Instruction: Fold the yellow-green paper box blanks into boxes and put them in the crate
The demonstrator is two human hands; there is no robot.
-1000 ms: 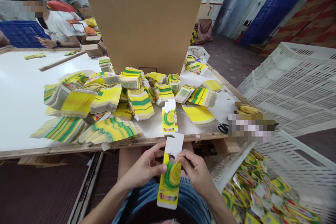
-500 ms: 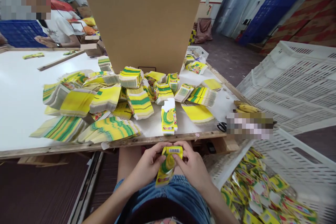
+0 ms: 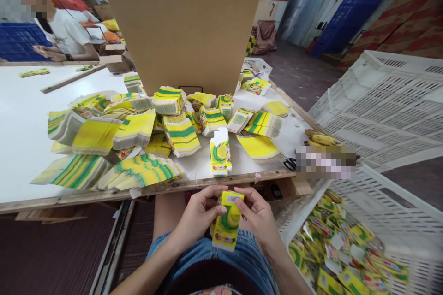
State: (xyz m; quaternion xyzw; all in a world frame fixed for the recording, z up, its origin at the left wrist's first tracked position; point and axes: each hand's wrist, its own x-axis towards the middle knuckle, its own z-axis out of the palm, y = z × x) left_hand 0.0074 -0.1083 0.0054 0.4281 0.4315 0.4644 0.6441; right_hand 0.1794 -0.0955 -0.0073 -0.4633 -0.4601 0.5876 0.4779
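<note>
Above my lap, a small yellow and green carton [image 3: 228, 223] with a barcode near its top is held between both hands. My left hand [image 3: 202, 212] grips its left side, thumb on the front face. At the upper right corner, my right hand [image 3: 254, 212] pinches it with the thumb near the barcode; the fingers behind are partly hidden. Just beyond my hands, another yellow carton [image 3: 220, 154] with white flaps lies at the table's edge. Stacks of flat yellow and green cartons [image 3: 182, 133] are spread across the white table [image 3: 20, 147].
To my right, a white plastic crate [image 3: 391, 193] holds many cartons. Scissors [image 3: 290, 163] and bananas [image 3: 321, 139] lie at the table's right corner. A tall brown board [image 3: 187, 23] rises behind the stacks. Across the table at left sits a person [image 3: 71, 32].
The carton in my hands has turned more upright and looks fuller, its front face now flatter toward me. My right thumb has shifted up toward the barcode. The view has swung slightly right.
</note>
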